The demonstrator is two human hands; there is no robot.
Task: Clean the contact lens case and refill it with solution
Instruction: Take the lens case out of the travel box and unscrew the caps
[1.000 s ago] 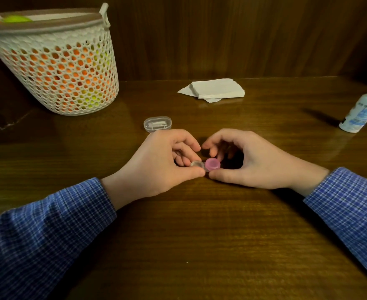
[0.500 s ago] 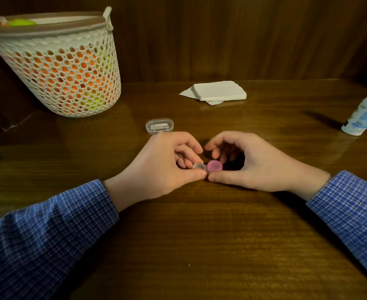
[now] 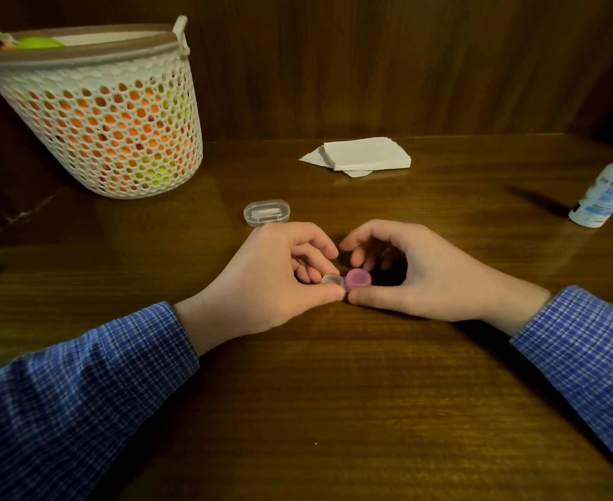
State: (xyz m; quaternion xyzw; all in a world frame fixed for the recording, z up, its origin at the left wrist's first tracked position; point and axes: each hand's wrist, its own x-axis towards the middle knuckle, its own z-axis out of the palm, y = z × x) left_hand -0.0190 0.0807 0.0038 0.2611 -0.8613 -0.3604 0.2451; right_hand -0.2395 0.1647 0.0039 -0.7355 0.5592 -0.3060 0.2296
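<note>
Table (image 3: 334, 410): dark brown wood, polished, grain running left to right; fills the lower and middle view. Soft reflections lie on its far half.

Back wall (image 3: 370, 66): dark wood panelling with vertical grain, rising directly from the table's far edge. It deepens into shadow toward the upper right corner.

Left recess (image 3: 5, 197): a darker surface beyond the table's left edge, marked with pale scuffs; detail lost in shade.

Light: dim and warm, from above; shadows short and soft, the surroundings falling quickly to near-black at the margins.
</note>
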